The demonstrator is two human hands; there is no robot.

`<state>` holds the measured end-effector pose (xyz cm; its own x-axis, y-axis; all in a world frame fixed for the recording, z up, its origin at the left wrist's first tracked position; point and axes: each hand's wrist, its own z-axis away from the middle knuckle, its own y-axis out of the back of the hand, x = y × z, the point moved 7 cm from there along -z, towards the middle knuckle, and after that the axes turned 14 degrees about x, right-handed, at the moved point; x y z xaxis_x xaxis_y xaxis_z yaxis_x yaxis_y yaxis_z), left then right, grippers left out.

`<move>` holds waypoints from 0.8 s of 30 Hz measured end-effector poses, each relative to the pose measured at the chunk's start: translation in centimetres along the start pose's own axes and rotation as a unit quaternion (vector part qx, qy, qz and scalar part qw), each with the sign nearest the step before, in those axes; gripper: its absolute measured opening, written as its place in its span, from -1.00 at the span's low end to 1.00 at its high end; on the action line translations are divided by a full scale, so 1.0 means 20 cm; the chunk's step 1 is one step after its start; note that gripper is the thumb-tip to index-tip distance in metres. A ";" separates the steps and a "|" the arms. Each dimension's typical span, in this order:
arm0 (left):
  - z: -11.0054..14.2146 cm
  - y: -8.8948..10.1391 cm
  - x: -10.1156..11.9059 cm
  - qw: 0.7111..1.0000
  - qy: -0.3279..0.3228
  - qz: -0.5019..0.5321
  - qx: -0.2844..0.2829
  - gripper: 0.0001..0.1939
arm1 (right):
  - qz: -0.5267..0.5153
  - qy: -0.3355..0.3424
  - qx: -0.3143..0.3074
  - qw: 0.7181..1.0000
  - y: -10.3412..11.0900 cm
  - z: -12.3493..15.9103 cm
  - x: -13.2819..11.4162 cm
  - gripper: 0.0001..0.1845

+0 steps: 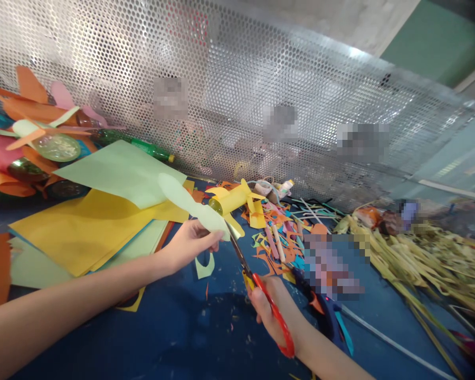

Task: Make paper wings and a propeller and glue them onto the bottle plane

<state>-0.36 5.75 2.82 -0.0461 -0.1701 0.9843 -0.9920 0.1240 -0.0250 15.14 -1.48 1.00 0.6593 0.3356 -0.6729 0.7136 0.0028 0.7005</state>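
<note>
My left hand (192,243) pinches a pale green paper cutout (186,203), long and rounded with a narrow waist. In my right hand (275,303) is a pair of scissors (271,306) with red handles. The blades point up and left, their tips at the lower right end of the cutout; whether they are cutting into it I cannot tell. A small curved green paper scrap (205,266) lies on the blue table (193,338) below my left hand. Just beyond the cutout sits a yellow paper-wrapped bottle (233,199) with fin-like paper pieces.
Green sheets (122,171) and yellow sheets (79,227) are stacked at left, before paper-finned bottles (57,145). Colourful scraps (273,232) cover the middle right. A dark blue glue gun (328,316) lies beside my right forearm. Dried husks (399,258) spread at right. A perforated metal panel (229,68) stands behind.
</note>
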 end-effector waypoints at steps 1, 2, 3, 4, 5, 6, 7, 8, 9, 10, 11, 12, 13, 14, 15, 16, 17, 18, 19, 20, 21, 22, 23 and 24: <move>0.00 0.00 0.00 1.000 0.000 0.006 0.000 -0.79 | 0.001 0.001 0.000 1.000 0.00 0.00 0.00 -0.37; 0.00 0.00 0.00 1.000 0.001 0.014 0.002 -0.80 | 0.001 0.003 0.000 1.000 0.00 -0.01 0.00 -0.36; -0.01 0.01 0.00 1.000 0.003 0.024 0.006 -0.80 | 0.000 0.004 0.000 1.000 0.01 -0.01 0.00 -0.36; -0.01 0.01 0.01 0.999 0.007 0.035 0.011 -0.79 | -0.001 0.005 0.000 1.000 0.01 -0.01 0.00 -0.36; -0.01 0.01 0.01 0.999 0.012 0.046 0.016 -0.77 | -0.001 0.005 0.001 1.000 0.01 -0.01 0.00 -0.36; -0.02 0.02 0.01 0.998 0.018 0.056 0.023 -0.75 | -0.001 0.006 0.001 1.000 0.01 -0.02 0.00 -0.36; -0.02 0.02 0.01 0.997 0.024 0.064 0.028 -0.73 | 0.000 0.007 0.002 1.000 0.01 -0.02 0.00 -0.36; -0.02 0.02 0.00 0.997 0.028 0.069 0.033 -0.71 | 0.001 0.009 0.004 1.000 0.01 -0.02 0.00 -0.37; -0.02 0.02 0.00 0.996 0.030 0.072 0.036 -0.71 | 0.000 0.012 0.005 1.000 0.01 -0.02 0.00 -0.37; -0.03 0.02 0.00 0.996 0.033 0.071 0.039 -0.70 | -0.002 0.014 0.006 1.000 0.01 -0.02 0.00 -0.37; -0.03 0.02 -0.01 0.996 0.037 0.065 0.040 -0.70 | -0.006 0.015 0.006 1.000 0.01 -0.02 0.00 -0.37; -0.03 0.02 -0.02 0.997 0.041 0.058 0.040 -0.70 | -0.008 0.015 0.005 1.000 0.00 -0.01 0.00 -0.38; -0.03 0.02 -0.02 0.997 0.047 0.052 0.038 -0.70 | -0.010 0.014 0.003 1.000 0.00 -0.01 0.00 -0.38; -0.03 0.02 -0.03 0.997 0.052 0.045 0.036 -0.70 | -0.010 0.013 0.003 1.000 0.00 -0.01 0.00 -0.38; -0.03 0.02 -0.03 0.997 0.056 0.041 0.034 -0.69 | -0.010 0.014 0.003 1.000 0.01 -0.01 -0.01 -0.38; -0.03 0.02 -0.03 0.997 0.058 0.038 0.033 -0.70 | -0.010 0.017 0.004 1.000 0.01 0.00 -0.02 -0.37; -0.03 0.02 -0.03 0.997 0.058 0.035 0.031 -0.70 | -0.010 0.022 0.005 1.000 0.02 0.00 -0.03 -0.37; -0.03 0.02 -0.03 0.997 0.056 0.033 0.029 -0.70 | -0.011 0.028 0.005 1.000 0.02 0.00 -0.04 -0.36; -0.02 0.01 -0.02 0.998 0.053 0.032 0.025 -0.70 | -0.012 0.033 0.004 0.999 0.03 0.00 -0.05 -0.35; -0.02 0.01 -0.02 0.998 0.050 0.032 0.019 -0.71 | -0.014 0.035 0.001 0.999 0.03 -0.01 -0.06 -0.35; -0.02 0.00 -0.01 0.998 0.048 0.032 0.013 -0.71 | -0.016 0.036 -0.003 0.999 0.04 -0.01 -0.06 -0.34; -0.02 0.00 -0.01 0.999 0.044 0.030 0.007 -0.71 | -0.017 0.034 -0.006 0.999 0.04 -0.01 -0.07 -0.34; -0.01 0.00 -0.01 0.999 0.040 0.026 0.002 -0.70 | -0.020 0.031 -0.009 0.999 0.04 -0.01 -0.06 -0.33; -0.01 0.00 0.00 0.999 0.037 0.019 -0.002 -0.70 | -0.023 0.029 -0.012 0.999 0.04 -0.01 -0.06 -0.33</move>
<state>-0.25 5.96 2.76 -0.0741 -0.0934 0.9929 -0.9893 0.1323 -0.0614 14.85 -1.69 2.43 0.6115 0.3878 -0.6897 0.7360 0.0415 0.6757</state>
